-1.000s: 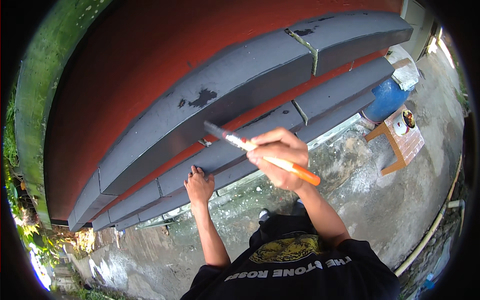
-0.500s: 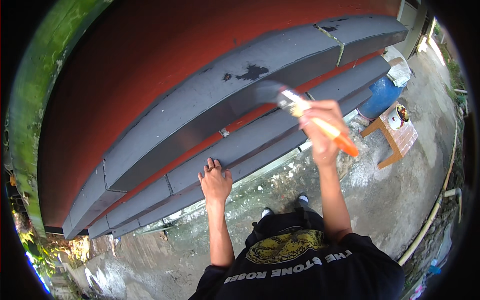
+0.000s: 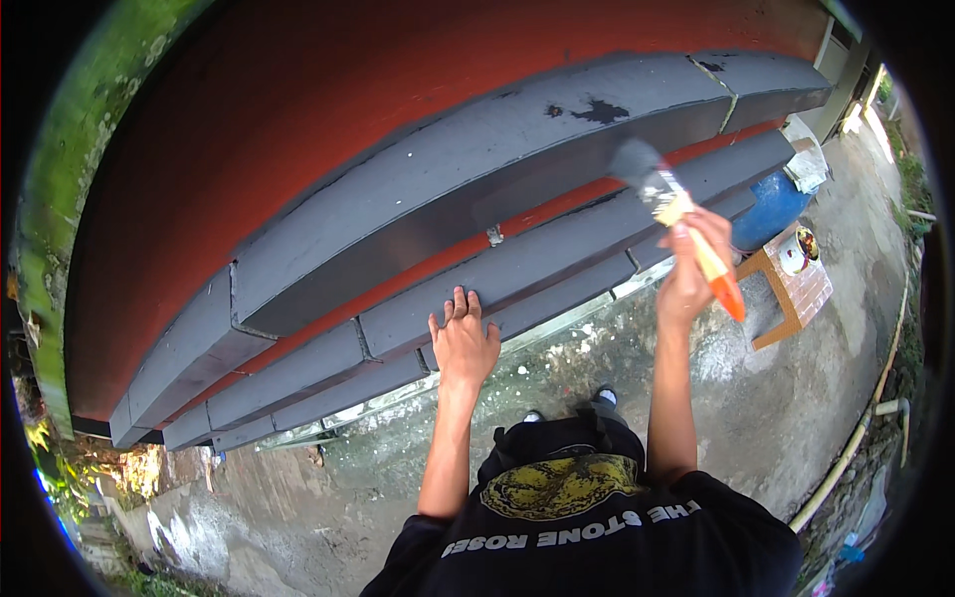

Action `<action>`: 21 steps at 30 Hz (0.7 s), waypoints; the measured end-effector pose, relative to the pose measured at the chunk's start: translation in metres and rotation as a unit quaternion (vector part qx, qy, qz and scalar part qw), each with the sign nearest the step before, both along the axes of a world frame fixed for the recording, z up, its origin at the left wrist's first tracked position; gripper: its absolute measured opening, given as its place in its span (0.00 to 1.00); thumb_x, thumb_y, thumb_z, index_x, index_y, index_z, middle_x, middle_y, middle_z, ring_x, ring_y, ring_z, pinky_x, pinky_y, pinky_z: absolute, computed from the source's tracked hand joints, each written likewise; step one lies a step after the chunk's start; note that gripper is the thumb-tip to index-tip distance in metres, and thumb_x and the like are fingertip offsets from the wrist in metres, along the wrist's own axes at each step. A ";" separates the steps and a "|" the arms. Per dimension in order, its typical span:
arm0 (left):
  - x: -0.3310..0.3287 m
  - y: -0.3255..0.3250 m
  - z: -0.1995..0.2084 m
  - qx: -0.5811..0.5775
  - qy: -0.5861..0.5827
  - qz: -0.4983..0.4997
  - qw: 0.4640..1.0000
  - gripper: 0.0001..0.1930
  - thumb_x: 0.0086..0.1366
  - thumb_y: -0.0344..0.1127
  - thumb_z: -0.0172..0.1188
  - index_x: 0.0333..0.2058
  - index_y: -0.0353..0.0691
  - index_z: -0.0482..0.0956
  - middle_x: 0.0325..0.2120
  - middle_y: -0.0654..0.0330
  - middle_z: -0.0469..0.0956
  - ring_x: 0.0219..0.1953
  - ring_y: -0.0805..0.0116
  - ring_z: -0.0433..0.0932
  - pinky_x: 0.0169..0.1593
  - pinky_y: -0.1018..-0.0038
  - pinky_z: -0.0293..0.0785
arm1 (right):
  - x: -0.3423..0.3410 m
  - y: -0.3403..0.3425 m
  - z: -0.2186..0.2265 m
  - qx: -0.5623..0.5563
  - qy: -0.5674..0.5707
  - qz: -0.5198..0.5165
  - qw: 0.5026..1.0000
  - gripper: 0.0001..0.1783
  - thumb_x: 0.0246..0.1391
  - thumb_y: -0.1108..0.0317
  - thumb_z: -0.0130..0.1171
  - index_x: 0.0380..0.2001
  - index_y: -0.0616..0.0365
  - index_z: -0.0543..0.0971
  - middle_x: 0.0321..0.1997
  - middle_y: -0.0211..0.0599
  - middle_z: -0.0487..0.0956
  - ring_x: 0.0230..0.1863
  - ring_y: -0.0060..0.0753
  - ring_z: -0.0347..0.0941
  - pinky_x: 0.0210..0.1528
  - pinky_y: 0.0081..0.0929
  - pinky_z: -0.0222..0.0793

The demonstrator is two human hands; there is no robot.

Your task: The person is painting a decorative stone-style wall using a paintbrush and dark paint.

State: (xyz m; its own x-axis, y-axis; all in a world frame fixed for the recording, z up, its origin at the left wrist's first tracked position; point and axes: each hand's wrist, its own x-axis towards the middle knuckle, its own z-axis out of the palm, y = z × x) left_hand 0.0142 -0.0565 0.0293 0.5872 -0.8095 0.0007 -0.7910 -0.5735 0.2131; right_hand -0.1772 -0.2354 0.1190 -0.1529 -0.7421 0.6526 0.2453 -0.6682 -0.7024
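In my right hand [image 3: 696,264] is a paintbrush [image 3: 718,269] with an orange-tipped pale handle and grey paint-covered bristles. My fingers close round its handle. The bristles lie over the front face of the upper grey ledge [image 3: 438,179], just below some dark bare patches [image 3: 601,111]; whether they touch it I cannot tell. My left hand [image 3: 464,343] rests palm down on the lower grey ledge [image 3: 557,247], fingers stretched out and holding nothing.
A red wall [image 3: 298,109] rises behind the ledges. To the right, a small paint bucket [image 3: 796,252] stands on a brown stool [image 3: 771,298], near a blue barrel [image 3: 768,211]. A pale pipe [image 3: 860,438] runs along the right edge of the concrete floor [image 3: 736,398].
The view has turned, so the ledges and both hands sit farther right. The brush, blurred before, now shows more sharply below the dark patches. My left hand remains on the lower ledge.
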 end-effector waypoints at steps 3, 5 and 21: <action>0.001 0.003 0.000 0.006 0.001 -0.006 1.000 0.33 0.62 0.40 0.60 0.64 0.32 0.67 0.67 0.45 0.62 0.67 0.48 0.66 0.71 0.46 0.54 | -0.009 -0.001 -0.004 -0.022 -0.056 -0.027 0.998 0.07 0.58 0.79 0.56 0.40 0.67 0.77 0.49 0.46 0.74 0.37 0.30 0.74 0.33 0.24 0.73; 0.003 0.004 0.001 0.009 -0.002 -0.017 1.000 0.33 0.62 0.39 0.60 0.64 0.32 0.67 0.67 0.45 0.63 0.67 0.48 0.66 0.71 0.47 0.54 | 0.006 0.030 -0.014 -0.055 -0.012 0.085 0.995 0.07 0.55 0.79 0.57 0.38 0.66 0.77 0.49 0.49 0.73 0.37 0.32 0.75 0.30 0.24 0.74; 0.017 0.013 -0.006 -0.017 0.036 -0.062 0.997 0.32 0.62 0.39 0.60 0.63 0.32 0.68 0.67 0.45 0.63 0.66 0.49 0.67 0.70 0.48 0.56 | 0.057 0.103 -0.007 -0.183 0.093 0.212 0.956 0.09 0.46 0.75 0.66 0.34 0.64 0.83 0.42 0.46 0.78 0.36 0.34 0.76 0.39 0.27 0.73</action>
